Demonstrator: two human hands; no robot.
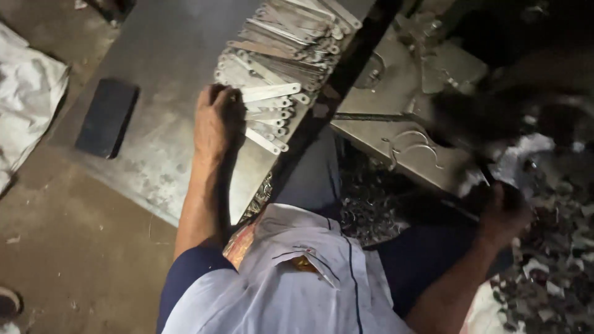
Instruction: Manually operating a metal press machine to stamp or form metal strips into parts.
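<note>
My left hand (216,120) rests on a grey metal table (161,68), fingers curled around the ends of a few flat metal strips (267,93) at the near end of a long fanned row of strips (291,37). My right hand (502,213) is low at the right, closed on a dark handle (486,185) beside the machine; the grip is blurred. A grey machine plate (396,93) with slots and hooks sits between the two hands.
A black rectangular block (107,117) lies on the table's left part. White sacking (25,99) is at the far left on the brown floor. Piles of small metal scrap pieces (550,266) cover the ground at the right and under the machine.
</note>
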